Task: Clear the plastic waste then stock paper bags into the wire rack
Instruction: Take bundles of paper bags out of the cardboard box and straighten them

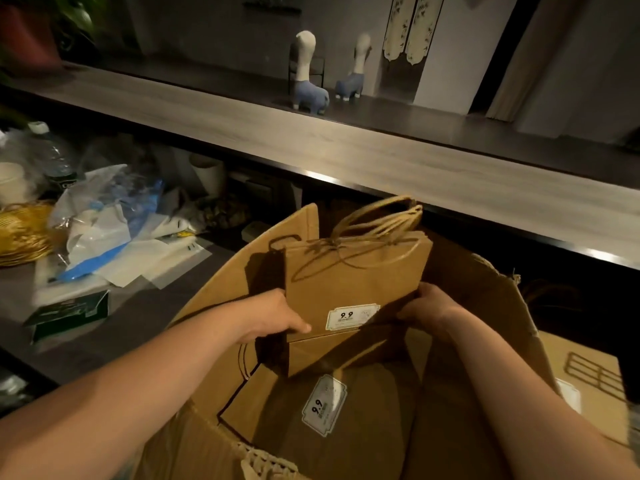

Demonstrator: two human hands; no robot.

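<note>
1. Two bare forearms reach from the bottom edge into an open cardboard box (221, 271) that fills the lower middle of the view.
2. The left hand (273, 315) grips the left edge of a bundle of flat brown paper bags (353, 271), thumb lying across the front.
3. The right hand (427, 308) grips the bundle's right edge, fingers curled behind it.
4. The bundle stands upright, raised partly out of the box, with its twisted paper handles (381, 220) pointing up and away.
5. A white price sticker (351, 317) reading 9.9 sits low on the front bag, between the hands.
6. Another paper bag (311, 407) with the same kind of sticker lies flat in the box bottom.
7. To the left, on a dark worktop (138, 317), lies a loose heap of clear and blue plastic wrapping (114, 230), with a plastic bottle (57, 157) behind it.
8. A long wooden counter (346, 150) runs across above the box, carrying two blue and white animal figurines (308, 77).
</note>
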